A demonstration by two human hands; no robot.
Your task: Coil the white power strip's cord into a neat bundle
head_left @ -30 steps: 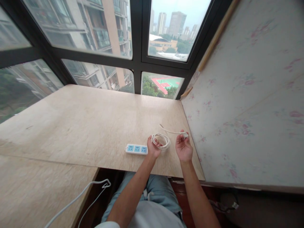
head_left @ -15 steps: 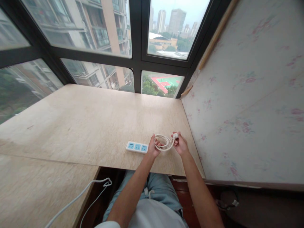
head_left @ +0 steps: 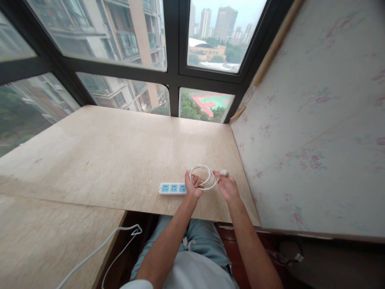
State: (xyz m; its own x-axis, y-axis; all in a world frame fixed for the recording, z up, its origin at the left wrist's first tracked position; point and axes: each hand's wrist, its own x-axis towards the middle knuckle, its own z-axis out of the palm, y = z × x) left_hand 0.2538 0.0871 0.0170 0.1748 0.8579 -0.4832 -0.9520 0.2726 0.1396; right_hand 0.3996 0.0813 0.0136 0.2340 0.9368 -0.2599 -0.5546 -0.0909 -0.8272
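Observation:
A white power strip with blue sockets lies on the beige stone sill near its front edge. Its white cord is wound into a coil. My left hand is closed around the left side of the coil, right beside the strip's end. My right hand is closed on the cord's free end, with the white plug sticking out past the fingers, touching the coil's right side.
Dark-framed windows rise behind the sill. A flower-patterned wall stands close on the right. A lower beige ledge lies at the left, with another white cable hanging off its edge.
My right hand brought the plug end from out at the right in to the coil, taking up the loose stretch of cord. The left hand kept hold of the coil.

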